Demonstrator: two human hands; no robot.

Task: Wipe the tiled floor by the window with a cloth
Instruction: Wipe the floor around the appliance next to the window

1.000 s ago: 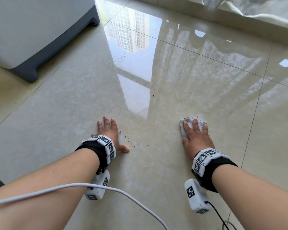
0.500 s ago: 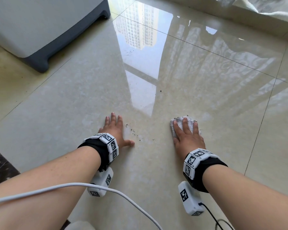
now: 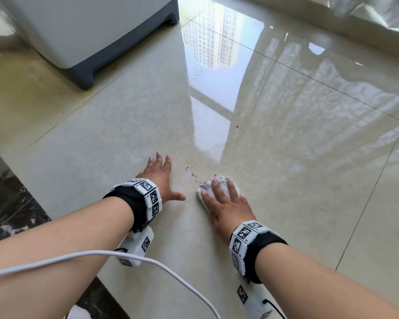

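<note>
A small crumpled white cloth (image 3: 209, 186) lies on the glossy beige tiled floor (image 3: 286, 157). My right hand (image 3: 226, 202) presses flat on it with straight fingers, covering most of it. My left hand (image 3: 162, 180) rests flat on the bare tile just to its left, fingers spread. A short trail of dark dirt specks (image 3: 192, 174) sits on the tile between the two hands, at the cloth's left edge.
A grey appliance with a dark base (image 3: 97, 42) stands at the back left. A white curtain (image 3: 378, 12) hangs along the window ledge at the back right. A white cable (image 3: 148, 261) crosses over my left forearm. Dark marble flooring (image 3: 12, 203) borders the left.
My right hand has slid the cloth leftward across the tile, up to the dirt specks and close to my left hand. The left hand has stayed planted.
</note>
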